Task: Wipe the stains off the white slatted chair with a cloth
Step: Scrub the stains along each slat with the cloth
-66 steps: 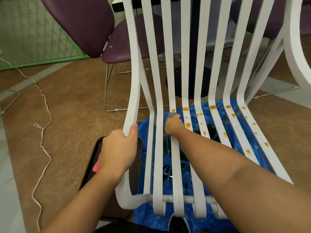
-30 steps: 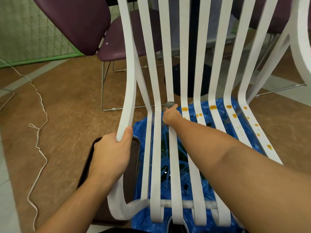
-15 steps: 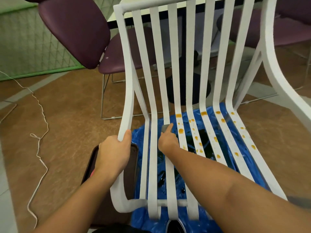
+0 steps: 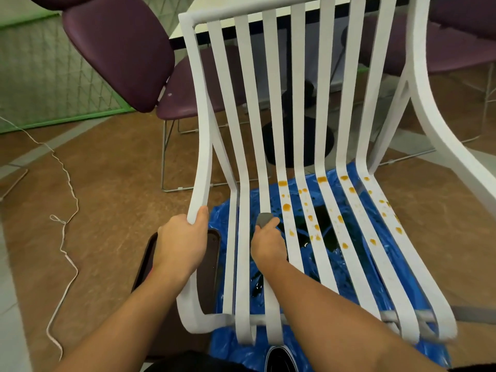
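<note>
purple chair, blue plastic sheet, white cord

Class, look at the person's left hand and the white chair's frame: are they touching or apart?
Touching. The head view shows the left hand wrapped around the chair frame, its thumb lying on the front.

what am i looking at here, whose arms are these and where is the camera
The camera sits on a person's head, looking forward and down, so the two bare arms are theirs. The left hand has a grip on the side rail of a white slatted chair, steadying it. The right hand presses a small grey cloth on one seat slat. Orange stains dot the slats to the right of it. Blue plastic sheeting lies on the floor beneath, and a purple chair stands behind.
</note>
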Available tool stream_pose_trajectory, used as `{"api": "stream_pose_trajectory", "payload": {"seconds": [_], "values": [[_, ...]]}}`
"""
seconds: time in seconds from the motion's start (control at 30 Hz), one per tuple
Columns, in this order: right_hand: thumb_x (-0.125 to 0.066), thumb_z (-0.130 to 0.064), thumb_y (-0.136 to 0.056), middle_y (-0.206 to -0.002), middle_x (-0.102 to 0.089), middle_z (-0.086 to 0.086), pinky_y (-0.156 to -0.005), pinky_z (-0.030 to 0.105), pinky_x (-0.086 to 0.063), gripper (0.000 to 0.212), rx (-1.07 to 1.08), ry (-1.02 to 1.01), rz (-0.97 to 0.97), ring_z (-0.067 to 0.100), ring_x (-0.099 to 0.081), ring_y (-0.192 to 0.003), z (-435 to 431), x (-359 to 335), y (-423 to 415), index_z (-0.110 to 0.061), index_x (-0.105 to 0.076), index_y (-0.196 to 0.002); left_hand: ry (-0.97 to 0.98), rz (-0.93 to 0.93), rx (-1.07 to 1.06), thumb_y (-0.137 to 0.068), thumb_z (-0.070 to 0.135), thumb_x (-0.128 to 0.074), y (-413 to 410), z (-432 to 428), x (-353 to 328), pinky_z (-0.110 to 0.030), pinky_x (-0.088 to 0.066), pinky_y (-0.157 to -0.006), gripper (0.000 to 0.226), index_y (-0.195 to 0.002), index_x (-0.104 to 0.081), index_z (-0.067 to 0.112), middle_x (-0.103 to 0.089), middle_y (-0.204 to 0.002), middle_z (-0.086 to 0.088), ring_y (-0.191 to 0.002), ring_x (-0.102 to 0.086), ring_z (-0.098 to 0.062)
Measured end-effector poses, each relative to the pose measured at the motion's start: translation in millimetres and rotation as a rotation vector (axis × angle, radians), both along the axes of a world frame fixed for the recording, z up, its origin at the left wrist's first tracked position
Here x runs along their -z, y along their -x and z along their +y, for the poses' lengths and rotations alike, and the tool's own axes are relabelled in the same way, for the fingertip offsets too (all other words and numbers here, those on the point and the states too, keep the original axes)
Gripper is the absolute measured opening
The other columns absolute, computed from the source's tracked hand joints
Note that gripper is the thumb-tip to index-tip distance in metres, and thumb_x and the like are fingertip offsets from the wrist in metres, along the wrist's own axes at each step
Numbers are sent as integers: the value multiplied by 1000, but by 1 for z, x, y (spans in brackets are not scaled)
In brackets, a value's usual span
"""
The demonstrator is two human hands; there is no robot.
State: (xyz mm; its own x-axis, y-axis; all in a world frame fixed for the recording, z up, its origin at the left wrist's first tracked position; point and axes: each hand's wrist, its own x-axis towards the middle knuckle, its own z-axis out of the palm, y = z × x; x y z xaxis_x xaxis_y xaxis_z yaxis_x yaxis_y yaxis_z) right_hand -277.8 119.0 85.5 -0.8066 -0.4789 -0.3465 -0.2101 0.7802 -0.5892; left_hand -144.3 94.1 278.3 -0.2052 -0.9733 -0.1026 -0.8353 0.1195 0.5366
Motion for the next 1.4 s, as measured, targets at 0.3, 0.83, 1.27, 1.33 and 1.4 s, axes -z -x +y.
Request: {"api": "stream_pose_trajectory", "payload": {"seconds": [0.3,0.83,1.27,1.33,1.4], "values": [[-42,-40,-103,-103,-68,13,-68,41,-57,52,44,-11,-100,30,-68,-91,-29,9,20,-7,-29,-141,42,0,10,-104,51,-43,-1,-2,3,-15,-32,-32,50,-85,-62,9,-59,-67,-2,-51,-52,-13],[-40,-24,-103,-132,-53,13,-101,35,-39,46,-73,54,-84,29,-54,-121,-101,-7,92,-7,-34,-146,32,-54,17,-103,55,-39,-1,-9,8,-13,-28,-33,50,-93,-61,12,-59,-70,2,-52,-53,-11],[-51,-27,-100,-102,-53,7,-106,39,-33,19,-553,-475,287,26,-55,-110,-110,-16,100,-13,-58,-111,-1,-37,23,-102,58,-39,0,-14,16,-27,-38,-48,42,-104,-58,20,-60,-82,7,-68,-60,-10],[-49,-26,-100,-101,-55,6,-105,38,-34,17,-600,-446,364,25,-55,-107,-106,-17,96,-14,-58,-108,3,-46,39,-103,56,-38,-1,-13,14,-28,-38,-48,40,-105,-56,20,-58,-81,7,-67,-60,-10],[-50,-24,-99,-103,-57,5,-102,39,-35,19,-611,-465,388,24,-56,-106,-96,-16,88,-15,-61,-112,15,-57,47,-103,54,-37,0,-13,12,-29,-39,-48,38,-104,-56,21,-58,-79,7,-65,-59,-11]]}}
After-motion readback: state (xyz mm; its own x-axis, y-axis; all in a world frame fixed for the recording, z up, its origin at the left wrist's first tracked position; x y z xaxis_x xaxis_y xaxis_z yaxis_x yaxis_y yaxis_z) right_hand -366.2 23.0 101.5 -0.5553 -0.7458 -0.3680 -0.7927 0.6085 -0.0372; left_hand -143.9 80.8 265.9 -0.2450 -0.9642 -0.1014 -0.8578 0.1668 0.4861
